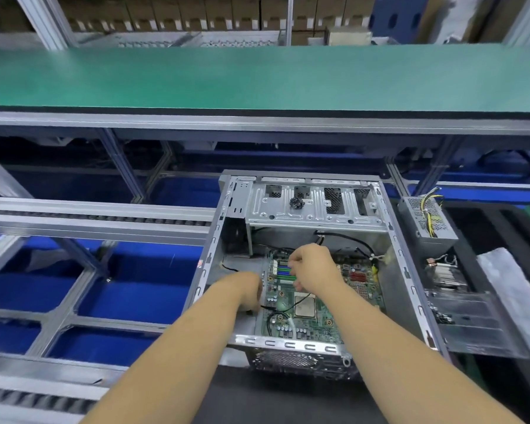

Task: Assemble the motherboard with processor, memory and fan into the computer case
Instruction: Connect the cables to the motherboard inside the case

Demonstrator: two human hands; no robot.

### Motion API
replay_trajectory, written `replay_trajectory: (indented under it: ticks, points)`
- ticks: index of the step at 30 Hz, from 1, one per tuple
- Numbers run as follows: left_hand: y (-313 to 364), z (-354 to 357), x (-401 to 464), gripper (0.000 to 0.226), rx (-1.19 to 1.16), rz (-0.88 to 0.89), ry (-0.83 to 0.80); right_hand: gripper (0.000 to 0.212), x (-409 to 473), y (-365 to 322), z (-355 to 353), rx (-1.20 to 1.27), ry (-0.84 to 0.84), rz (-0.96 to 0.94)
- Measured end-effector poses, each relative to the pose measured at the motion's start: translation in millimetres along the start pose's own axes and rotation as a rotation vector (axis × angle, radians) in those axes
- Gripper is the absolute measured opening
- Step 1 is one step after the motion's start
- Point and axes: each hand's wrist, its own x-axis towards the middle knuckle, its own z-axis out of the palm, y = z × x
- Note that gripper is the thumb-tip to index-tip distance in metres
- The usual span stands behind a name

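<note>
An open grey computer case lies flat in front of me. Inside it sits the green motherboard, with the silver processor in its socket and blue and green memory slots at the upper left. My left hand is down at the board's left edge, fingers curled around a black cable. My right hand hovers over the memory slots with fingers curled; what it pinches is hidden. A heatsink fan lies outside the case on the right.
A grey power supply with yellow wires stands right of the case, above a metal side panel. A green shelf spans the back. Aluminium roller rails and blue bins fill the left side.
</note>
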Motion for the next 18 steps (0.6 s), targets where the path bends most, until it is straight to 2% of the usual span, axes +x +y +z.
replay_trajectory:
  ticks: [2, 5, 7, 11, 13, 16, 18]
  points:
    - [0.8, 0.8, 0.9, 0.023, 0.021, 0.002, -0.029, 0.024, 5.2, -1.7, 5.6, -0.164, 0.006, -0.141]
    - [2.9, 0.3, 4.6, 0.014, 0.024, 0.015, 0.017, 0.042, 15.9, -13.3, 12.4, -0.298, -0.068, -0.308]
    - [3.2, 0.0, 7.0, 0.019, 0.024, 0.03, 0.051, 0.047, 27.1, -22.4, 18.6, -0.349, -0.167, -0.294]
    - [0.9, 2.4, 9.0, 0.029, 0.08, 0.039, 0.04, 0.038, 42.3, -28.9, 29.5, -0.515, -0.349, -0.25]
    - [0.6, 2.6, 9.7, 0.028, 0.098, 0.03, 0.031, 0.033, 45.1, -27.4, 31.3, -0.44, -0.308, -0.234]
    - [0.7, 0.7, 9.5, 0.022, 0.122, 0.023, -0.011, 0.034, 49.2, -25.4, 21.2, -0.217, -0.132, -0.164]
    - [1.1, -1.3, 8.5, 0.021, 0.134, 0.031, -0.049, 0.035, 50.0, -23.2, 9.9, -0.175, -0.075, -0.11]
